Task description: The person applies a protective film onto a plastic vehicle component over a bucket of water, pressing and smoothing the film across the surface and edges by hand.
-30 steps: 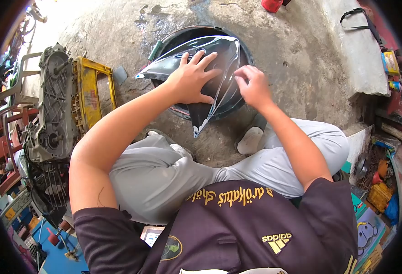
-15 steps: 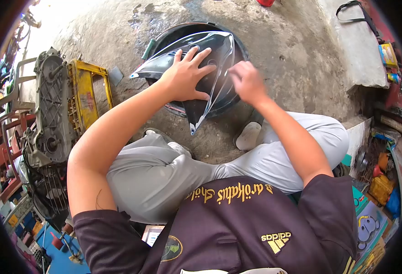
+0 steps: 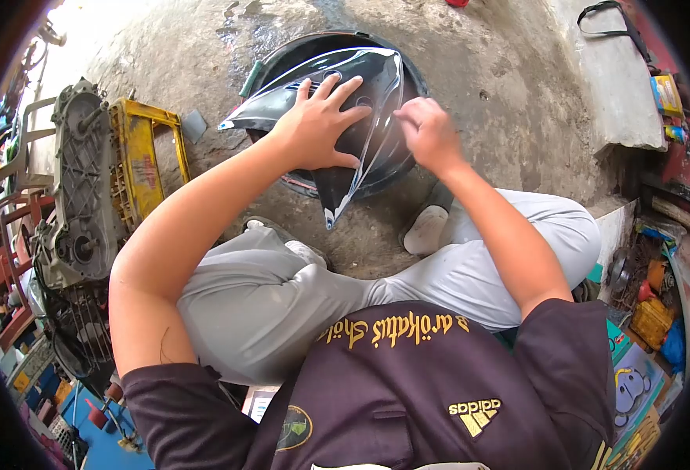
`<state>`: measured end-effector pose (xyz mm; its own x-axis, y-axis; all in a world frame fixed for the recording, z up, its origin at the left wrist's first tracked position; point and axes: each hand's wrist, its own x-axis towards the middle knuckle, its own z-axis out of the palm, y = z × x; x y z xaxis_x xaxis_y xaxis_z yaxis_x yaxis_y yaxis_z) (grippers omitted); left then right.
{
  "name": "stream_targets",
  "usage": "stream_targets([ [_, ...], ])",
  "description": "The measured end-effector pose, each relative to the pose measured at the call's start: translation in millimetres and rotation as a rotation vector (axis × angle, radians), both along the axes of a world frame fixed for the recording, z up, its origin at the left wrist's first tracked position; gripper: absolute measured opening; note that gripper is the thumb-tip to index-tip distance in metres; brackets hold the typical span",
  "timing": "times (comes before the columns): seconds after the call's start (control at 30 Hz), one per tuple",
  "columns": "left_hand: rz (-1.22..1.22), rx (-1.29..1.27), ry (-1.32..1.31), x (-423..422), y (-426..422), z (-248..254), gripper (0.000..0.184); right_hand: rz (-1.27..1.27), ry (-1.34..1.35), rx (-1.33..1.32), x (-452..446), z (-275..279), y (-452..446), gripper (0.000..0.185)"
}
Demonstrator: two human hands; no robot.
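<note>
A glossy black, pointed panel [image 3: 282,108], like a motorcycle fairing piece, lies across a round dark basin [image 3: 313,45]. Pale shiny lines run along its edges. My left hand [image 3: 321,125] rests flat on the panel with its fingers spread. Just off the panel's right edge, over the basin's rim, is my right hand [image 3: 432,137]. Its fingers are curled together in a pinch, slightly blurred; whatever they may hold is too small or hidden to make out.
On the left stand a metal engine casing [image 3: 82,180] and a yellow crate [image 3: 141,160]. A pale block [image 3: 619,86] with a black strap sits at the right. Clutter, including a yellow-brown object [image 3: 653,323], fills the right side. My bent legs flank the concrete floor [image 3: 360,254].
My right hand has shifted slightly to the right, its fingers still curled. My left hand stays spread on the panel. The whole view has moved a little.
</note>
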<state>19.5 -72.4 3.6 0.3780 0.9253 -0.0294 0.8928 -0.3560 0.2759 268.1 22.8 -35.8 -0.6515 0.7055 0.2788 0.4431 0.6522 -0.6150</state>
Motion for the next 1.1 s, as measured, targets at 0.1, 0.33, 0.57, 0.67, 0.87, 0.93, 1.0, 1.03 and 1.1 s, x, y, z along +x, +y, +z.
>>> stream_targets([
  [0.1,-0.001,-0.011,0.016,-1.7,-0.1,1.6,0.089,0.036,-0.012,0.021,-5.5,3.7,-9.6,0.008],
  [0.33,0.0,-0.018,0.0,-0.5,0.5,2.1,0.088,0.011,-0.059,-0.081,0.7,3.6,-12.6,0.009],
  [0.57,0.003,-0.034,0.005,-0.3,-0.2,2.8,0.088,-0.086,-0.023,-0.223,-7.5,17.3,-9.2,0.023],
  [0.67,0.008,-0.025,0.007,-1.7,0.1,4.0,0.088,-0.014,-0.023,-0.135,-10.9,17.5,-6.1,0.025],
  [0.87,0.002,-0.005,0.007,-1.5,2.2,2.9,0.088,0.038,-0.012,-0.039,-8.3,13.8,-5.6,0.029],
  [0.93,0.004,-0.02,0.008,0.0,0.5,3.8,0.089,0.077,-0.018,-0.082,-10.1,19.9,-3.5,0.028],
  [1.0,0.005,-0.019,0.007,-1.5,-0.3,3.3,0.089,0.044,-0.061,-0.226,-8.3,19.7,9.5,0.028],
  [1.03,-0.002,-0.013,0.008,-1.6,-0.5,1.9,0.089,-0.011,-0.055,-0.293,-6.6,17.3,16.0,0.028],
  [1.1,-0.006,-0.013,0.008,-0.5,-1.0,0.3,0.089,0.007,-0.057,-0.242,-2.6,11.9,5.6,0.029],
])
